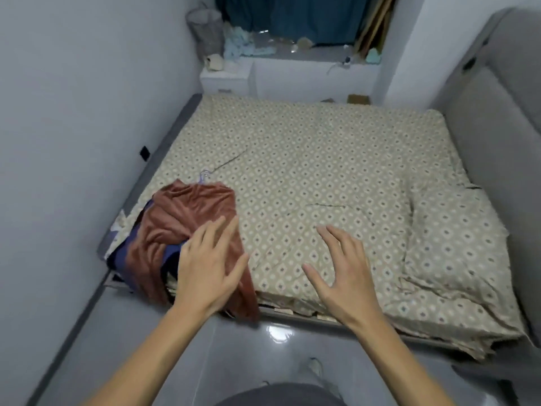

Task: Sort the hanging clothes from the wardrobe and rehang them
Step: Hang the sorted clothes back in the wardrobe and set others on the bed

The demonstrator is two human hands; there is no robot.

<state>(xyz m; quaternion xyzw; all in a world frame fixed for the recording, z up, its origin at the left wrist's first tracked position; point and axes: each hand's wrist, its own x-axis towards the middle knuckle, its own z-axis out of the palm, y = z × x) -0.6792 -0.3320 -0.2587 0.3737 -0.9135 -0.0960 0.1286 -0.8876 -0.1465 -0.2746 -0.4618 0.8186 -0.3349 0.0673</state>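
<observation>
A rust-brown garment [187, 212] lies crumpled on the near left corner of the bed [322, 159], on top of dark blue clothing [123, 253]. A pale purple hanger hook [204, 175] pokes out at the garment's far end. My left hand [205, 268] is spread with straight fingers over the brown garment's near right edge; whether it touches the cloth is unclear. My right hand [344, 268] is open, fingers spread, over the patterned bedspread to the right of the pile, holding nothing.
A beige patterned pillow [450, 247] lies at the bed's right side, beside a grey padded headboard [497, 136]. A wall runs along the left. At the far end are a white nightstand [225, 80] and a cluttered window ledge [307, 51]. Glossy floor [234, 347] lies below.
</observation>
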